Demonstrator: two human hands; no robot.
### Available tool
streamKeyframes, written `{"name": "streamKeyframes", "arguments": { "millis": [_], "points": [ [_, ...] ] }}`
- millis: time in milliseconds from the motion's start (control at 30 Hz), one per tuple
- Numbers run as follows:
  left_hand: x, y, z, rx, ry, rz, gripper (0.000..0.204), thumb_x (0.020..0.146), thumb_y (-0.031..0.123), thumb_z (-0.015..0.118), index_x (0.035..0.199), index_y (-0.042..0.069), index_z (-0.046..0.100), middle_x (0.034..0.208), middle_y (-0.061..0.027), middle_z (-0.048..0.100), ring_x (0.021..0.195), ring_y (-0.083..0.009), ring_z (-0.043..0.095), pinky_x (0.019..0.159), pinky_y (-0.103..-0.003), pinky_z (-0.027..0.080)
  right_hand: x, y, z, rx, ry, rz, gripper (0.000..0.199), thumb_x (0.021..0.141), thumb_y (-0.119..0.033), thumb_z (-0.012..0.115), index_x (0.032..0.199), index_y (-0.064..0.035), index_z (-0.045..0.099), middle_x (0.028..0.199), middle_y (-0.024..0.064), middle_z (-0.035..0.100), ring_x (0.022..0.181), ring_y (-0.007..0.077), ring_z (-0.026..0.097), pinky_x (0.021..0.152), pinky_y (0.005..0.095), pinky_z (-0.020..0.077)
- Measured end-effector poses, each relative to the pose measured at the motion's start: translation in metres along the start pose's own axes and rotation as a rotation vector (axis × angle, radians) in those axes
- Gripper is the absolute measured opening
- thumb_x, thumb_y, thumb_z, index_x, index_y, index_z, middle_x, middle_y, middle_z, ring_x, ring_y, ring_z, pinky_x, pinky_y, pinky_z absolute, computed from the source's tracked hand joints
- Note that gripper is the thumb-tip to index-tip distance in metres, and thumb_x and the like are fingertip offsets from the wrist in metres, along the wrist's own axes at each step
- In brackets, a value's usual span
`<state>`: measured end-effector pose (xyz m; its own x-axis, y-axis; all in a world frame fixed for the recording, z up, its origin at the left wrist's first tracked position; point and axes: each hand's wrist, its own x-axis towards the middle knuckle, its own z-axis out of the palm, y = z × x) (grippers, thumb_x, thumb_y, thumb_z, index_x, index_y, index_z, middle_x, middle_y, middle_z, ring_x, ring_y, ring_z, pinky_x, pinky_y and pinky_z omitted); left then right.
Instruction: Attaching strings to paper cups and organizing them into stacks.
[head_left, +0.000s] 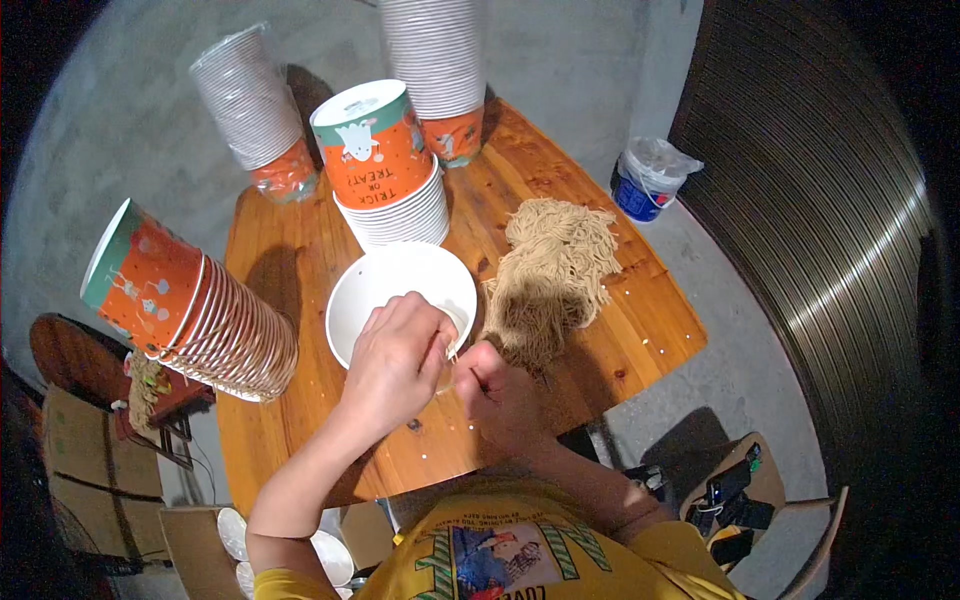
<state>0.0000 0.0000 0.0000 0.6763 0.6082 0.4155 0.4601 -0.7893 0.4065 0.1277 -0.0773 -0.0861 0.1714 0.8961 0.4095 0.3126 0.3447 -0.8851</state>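
Over the near side of a white paper bucket, which has its open mouth toward me, my left hand is closed in a pinch. A short pale strand of twine shows at its fingertips. Close beside it on the right, my right hand is curled shut at the same strand; its inner fingers are partly hidden. To the right of the bucket lies a heap of tan twine, its near part in shadow.
On the wooden table stand upside-down orange and green buckets, a leaning stack with cord handles at left, and two tall stacks behind. A blue pail is on the floor; a chair is near right.
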Motion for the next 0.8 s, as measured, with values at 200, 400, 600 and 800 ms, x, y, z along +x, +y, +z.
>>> {"name": "streamKeyframes", "arguments": {
  "millis": [200, 400, 600, 800],
  "points": [
    [-0.006, -0.001, -0.003, 0.063, 0.052, 0.060, 0.008, 0.079, 0.005, 0.061, 0.086, 0.004, 0.056, 0.084, -0.0108, 0.050, 0.083, -0.0297, 0.052, 0.077, -0.039, 0.040, -0.012, -0.005, 0.007, 0.226, -0.024, 0.175, 0.007, 0.093, -0.014, 0.052, 0.092, -0.0068, 0.051, 0.065, -0.0009, 0.052, 0.058, 0.0062, 0.048, 0.055, 0.0224, 0.0410],
    [-0.064, 0.010, 0.002, -0.170, 0.546, -0.176, 0.008, 0.083, 0.001, 0.059, 0.090, 0.000, 0.054, 0.086, -0.0103, 0.053, 0.074, -0.0203, 0.052, 0.068, -0.029, 0.043, -0.023, -0.032, -0.007, -0.030, -0.126, 0.140, 0.012, 0.090, -0.015, 0.056, 0.094, -0.0040, 0.057, 0.072, 0.0047, 0.055, 0.062, 0.0099, 0.052, 0.057, 0.0261, 0.0436],
    [-0.081, 0.036, 0.015, -1.004, 0.080, -0.857, 0.022, 0.094, 0.019, 0.051, 0.107, 0.002, 0.058, 0.084, 0.0012, 0.057, 0.077, -0.0065, 0.051, 0.070, -0.019, 0.041, -0.036, -0.038, -0.013, -0.112, -0.141, 0.008, 0.014, 0.089, -0.016, 0.058, 0.093, -0.0024, 0.059, 0.079, 0.0099, 0.057, 0.061, 0.0196, 0.054, 0.059, 0.0304, 0.0453],
    [-0.071, 0.019, 0.033, -1.495, -0.017, -0.940, 0.028, 0.094, 0.021, 0.051, 0.107, -0.002, 0.061, 0.096, -0.0037, 0.065, 0.084, -0.0093, 0.060, 0.073, -0.020, 0.046, -0.040, -0.033, -0.007, -0.141, -0.108, -0.122, 0.013, 0.089, -0.014, 0.056, 0.093, -0.0027, 0.058, 0.082, 0.0137, 0.059, 0.074, 0.0306, 0.061, 0.067, 0.0372, 0.0485]
  ]
}}
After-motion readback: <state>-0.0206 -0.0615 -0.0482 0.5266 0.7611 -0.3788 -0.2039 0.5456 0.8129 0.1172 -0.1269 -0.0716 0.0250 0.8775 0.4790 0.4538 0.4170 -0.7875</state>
